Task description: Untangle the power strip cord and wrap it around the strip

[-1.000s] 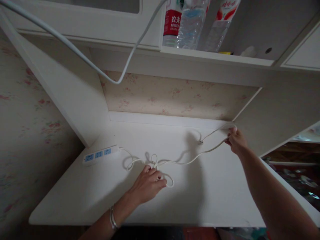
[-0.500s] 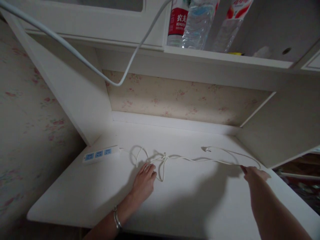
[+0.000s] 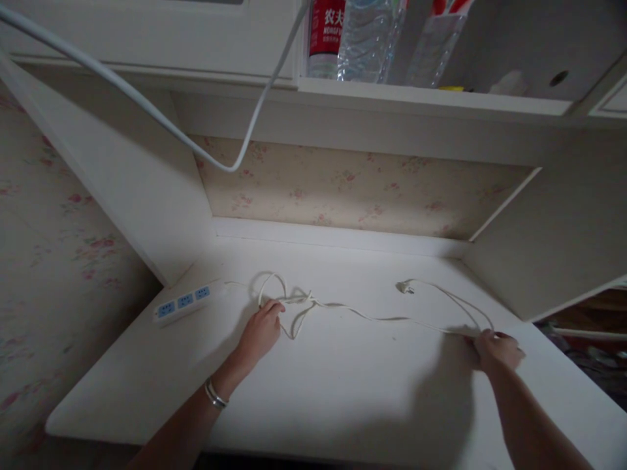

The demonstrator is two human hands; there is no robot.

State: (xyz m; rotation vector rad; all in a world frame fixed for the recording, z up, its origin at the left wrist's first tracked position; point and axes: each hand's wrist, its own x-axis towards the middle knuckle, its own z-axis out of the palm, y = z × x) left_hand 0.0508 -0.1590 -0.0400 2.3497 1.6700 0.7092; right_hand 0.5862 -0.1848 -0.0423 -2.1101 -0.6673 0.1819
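A white power strip (image 3: 183, 302) with blue sockets lies at the left of the white desk (image 3: 343, 391). Its thin white cord (image 3: 372, 318) runs rightward across the desk, tangled in loops near the strip and ending in a plug (image 3: 404, 286). My left hand (image 3: 259, 331) rests on the tangled loops, fingers curled onto the cord. My right hand (image 3: 497, 349) is closed on the cord's far bend at the right side of the desk.
A thick white cable (image 3: 147, 108) hangs across the upper left. Plastic bottles (image 3: 353, 39) stand on the shelf above. White cabinet panels flank the desk on both sides, and floral wallpaper (image 3: 343, 189) covers the back.
My right hand dropped from the back right corner to the desk's right side, drawing the cord out straighter. My left hand shifted left and back along the loops.
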